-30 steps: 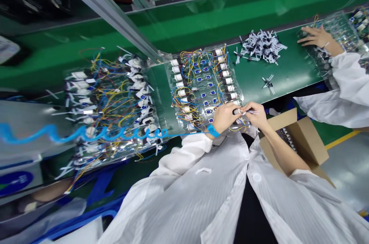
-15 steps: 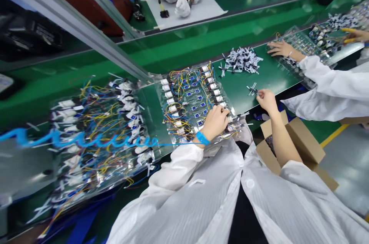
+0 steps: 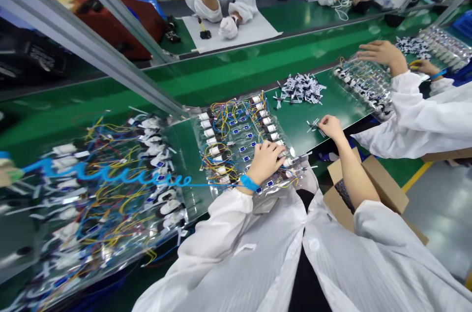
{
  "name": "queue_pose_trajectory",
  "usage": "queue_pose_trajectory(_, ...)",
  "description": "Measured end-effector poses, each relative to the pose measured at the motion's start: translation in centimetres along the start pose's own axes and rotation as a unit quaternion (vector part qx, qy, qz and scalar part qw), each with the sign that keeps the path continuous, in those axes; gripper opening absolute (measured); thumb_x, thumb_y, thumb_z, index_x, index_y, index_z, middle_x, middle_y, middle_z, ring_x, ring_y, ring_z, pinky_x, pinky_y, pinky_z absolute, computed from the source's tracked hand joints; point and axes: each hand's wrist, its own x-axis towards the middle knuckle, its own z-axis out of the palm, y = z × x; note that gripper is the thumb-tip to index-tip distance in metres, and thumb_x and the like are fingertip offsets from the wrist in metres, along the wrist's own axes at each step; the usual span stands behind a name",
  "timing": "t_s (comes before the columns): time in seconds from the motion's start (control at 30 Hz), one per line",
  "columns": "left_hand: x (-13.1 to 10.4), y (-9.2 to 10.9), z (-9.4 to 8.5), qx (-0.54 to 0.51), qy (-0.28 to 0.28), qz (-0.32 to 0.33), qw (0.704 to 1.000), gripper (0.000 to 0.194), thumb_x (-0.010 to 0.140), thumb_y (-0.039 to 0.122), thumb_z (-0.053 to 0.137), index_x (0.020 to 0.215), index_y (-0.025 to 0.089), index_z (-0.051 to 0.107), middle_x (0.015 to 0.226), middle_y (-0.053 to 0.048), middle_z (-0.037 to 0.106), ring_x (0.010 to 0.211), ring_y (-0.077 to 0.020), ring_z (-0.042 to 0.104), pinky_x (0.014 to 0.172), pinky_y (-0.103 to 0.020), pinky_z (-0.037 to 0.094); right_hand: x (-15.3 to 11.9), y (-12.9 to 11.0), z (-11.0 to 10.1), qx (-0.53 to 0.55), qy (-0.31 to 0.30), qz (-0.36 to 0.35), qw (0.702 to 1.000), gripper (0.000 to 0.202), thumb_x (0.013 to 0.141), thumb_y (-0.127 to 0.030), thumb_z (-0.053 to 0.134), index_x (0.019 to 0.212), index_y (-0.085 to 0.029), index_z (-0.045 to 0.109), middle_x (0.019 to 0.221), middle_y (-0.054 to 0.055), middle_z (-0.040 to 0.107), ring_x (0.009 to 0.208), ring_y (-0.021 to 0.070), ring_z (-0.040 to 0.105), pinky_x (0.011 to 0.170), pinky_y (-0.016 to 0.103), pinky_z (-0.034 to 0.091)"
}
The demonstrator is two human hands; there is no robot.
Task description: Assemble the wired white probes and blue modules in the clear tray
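Note:
My left hand rests on the near right part of a clear plastic tray. Its fingers are a little apart and bent over the right-hand row of white cylinders. Yellow and blue wires and small blue rectangular parts lie in this tray. My right hand is at the bench's front edge, thumb and fingers pinched on a small black part with white strips. Beyond it lies a pile of similar black-and-white parts.
More filled trays of wired parts spread over the left of the green bench. A blue coiled cord runs from my left wristband. A cardboard box stands below on the right. A co-worker's hand is over another tray.
The view has shifted, so the bench sits lower and further left. My left fingers have lifted and spread slightly. My right hand stays pinched by the small part. The co-worker's hand has moved right.

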Motion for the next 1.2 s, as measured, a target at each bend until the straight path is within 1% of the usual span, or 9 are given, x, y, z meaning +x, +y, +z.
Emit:
queue_pose_trajectory(0.27, -0.3, -0.3, 0.9, -0.05, 0.019, 0.005, 0.999, 0.029, 0.105, 0.038, 0.062, 0.129, 0.024, 0.069, 0.124, -0.01, 0.077, 0.121, -0.0328, 0.054, 0.103, -0.051, 0.036, -1.1, -2.7, 0.6, -0.102, -0.006, -0.011, 0.995, 0.012, 0.089, -0.027, 0.068, 0.087, -0.017, 0.074, 0.106, 0.017, 0.075, 0.102, 0.0293, 0.073, 0.094, 0.036, 0.054)
queue_pose_trajectory(0.43, -0.3, -0.2, 0.6, -0.046, 0.012, -0.001, 0.999, 0.03, 0.105, 0.038, 0.061, 0.13, 0.024, 0.069, 0.125, -0.01, 0.077, 0.121, -0.0323, 0.055, 0.102, -0.049, 0.037, -1.8, -4.5, 0.7, -0.146, -0.017, -0.012, 0.989, 0.025, 0.089, -0.021, 0.067, 0.114, -0.017, 0.07, 0.111, 0.023, 0.073, 0.109, 0.0365, 0.073, 0.098, 0.047, 0.055)
queue_pose_trajectory(0.57, -0.3, -0.2, 0.6, -0.048, 0.013, -0.002, 0.999, 0.03, 0.105, 0.039, 0.06, 0.129, 0.024, 0.07, 0.125, -0.011, 0.077, 0.12, -0.0319, 0.055, 0.102, -0.049, 0.037, -1.2, -4.4, -0.3, -0.157, 0.007, -0.005, 0.988, 0.035, 0.086, -0.019, 0.071, 0.121, -0.017, 0.065, 0.114, 0.025, 0.072, 0.114, 0.0387, 0.071, 0.101, 0.052, 0.054)
queue_pose_trajectory(0.63, -0.3, -0.2, 0.6, -0.05, 0.014, -0.001, 0.999, 0.03, 0.106, 0.039, 0.06, 0.13, 0.024, 0.07, 0.125, -0.011, 0.077, 0.12, -0.0317, 0.055, 0.102, -0.049, 0.037, -0.2, -3.8, -1.5, -0.098, 0.031, 0.015, 0.995, 0.037, 0.08, -0.014, 0.075, 0.116, -0.018, 0.065, 0.111, 0.022, 0.071, 0.112, 0.0372, 0.07, 0.101, 0.051, 0.052)
queue_pose_trajectory(0.7, -0.3, -0.2, 0.6, -0.05, 0.013, 0.0, 0.999, 0.03, 0.106, 0.039, 0.059, 0.13, 0.024, 0.07, 0.125, -0.011, 0.077, 0.12, -0.0316, 0.056, 0.102, -0.049, 0.038, 1.1, -3.0, -2.8, 0.044, 0.004, 0.047, 0.998, 0.034, 0.07, -0.009, 0.079, 0.1, -0.019, 0.067, 0.097, 0.014, 0.071, 0.1, 0.0305, 0.069, 0.093, 0.043, 0.053)
queue_pose_trajectory(0.83, -0.4, -0.2, 0.5, -0.047, 0.015, 0.001, 0.999, 0.031, 0.106, 0.04, 0.06, 0.129, 0.024, 0.071, 0.124, -0.011, 0.077, 0.119, -0.032, 0.056, 0.1, -0.049, 0.039, 2.7, -2.0, -4.6, 0.274, -0.114, 0.079, 0.952, 0.019, 0.067, -0.015, 0.08, 0.079, -0.019, 0.066, 0.062, -0.001, 0.058, 0.061, 0.014, 0.054, 0.061, 0.026, 0.042)
queue_pose_trajectory(0.93, -0.4, -0.2, 0.5, -0.047, 0.018, -0.001, 0.999, 0.031, 0.106, 0.04, 0.06, 0.129, 0.024, 0.071, 0.123, -0.011, 0.077, 0.118, -0.0323, 0.057, 0.099, -0.049, 0.039, 2.5, -1.9, -4.4, 0.388, -0.155, 0.075, 0.905, 0.015, 0.074, -0.025, 0.076, 0.084, -0.017, 0.068, 0.062, -0.003, 0.056, 0.051, 0.0083, 0.039, 0.05, 0.022, 0.028)
queue_pose_trajectory(1.03, -0.4, -0.2, 0.5, -0.053, 0.02, 0.0, 0.998, 0.031, 0.105, 0.04, 0.061, 0.129, 0.025, 0.071, 0.122, -0.011, 0.077, 0.118, -0.0324, 0.057, 0.099, -0.049, 0.039, 1.8, -2.1, -3.4, 0.505, -0.14, 0.066, 0.849, 0.017, 0.079, -0.03, 0.07, 0.09, -0.018, 0.065, 0.069, -0.003, 0.058, 0.052, 0.0079, 0.032, 0.049, 0.022, 0.03)
queue_pose_trajectory(1.2, -0.4, -0.3, 0.6, -0.047, 0.016, 0.0, 0.999, 0.031, 0.105, 0.041, 0.059, 0.129, 0.026, 0.071, 0.124, -0.01, 0.078, 0.118, -0.0336, 0.057, 0.098, -0.049, 0.04, 0.9, -2.5, -1.6, 0.649, -0.064, 0.053, 0.756, 0.022, 0.081, -0.023, 0.064, 0.102, -0.021, 0.062, 0.081, -0.001, 0.062, 0.059, 0.0114, 0.038, 0.056, 0.024, 0.042)
